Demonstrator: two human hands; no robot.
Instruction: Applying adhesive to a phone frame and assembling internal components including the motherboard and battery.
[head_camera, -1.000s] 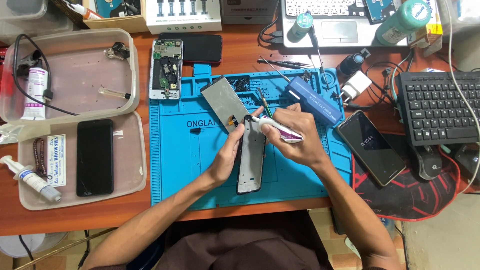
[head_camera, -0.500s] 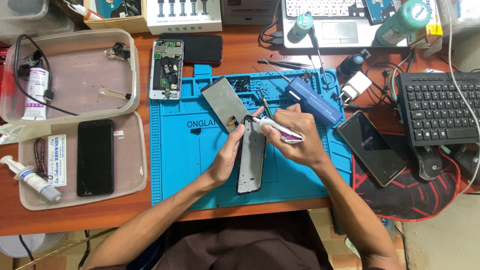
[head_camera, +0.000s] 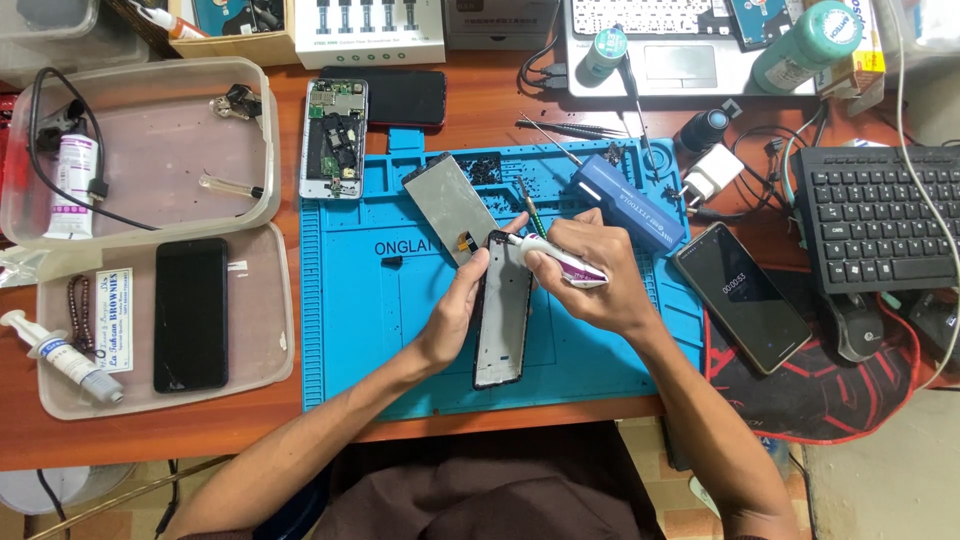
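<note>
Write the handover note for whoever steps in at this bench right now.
Left hand steadies the phone frame upright on its edge on the blue mat.
Right hand grips a white tool, tip at the frame's top end.
Done: screen panel lies off, beside the frame.
Left: work at the frame's top end is unfinished; the panel is not refitted.

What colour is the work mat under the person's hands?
The rubber work mat is bright blue; the head view shows it best.

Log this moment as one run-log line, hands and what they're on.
left hand: steadies phone frame | right hand: grips white tool, tip at frame top | surface: blue mat | nearby: detached screen
</note>
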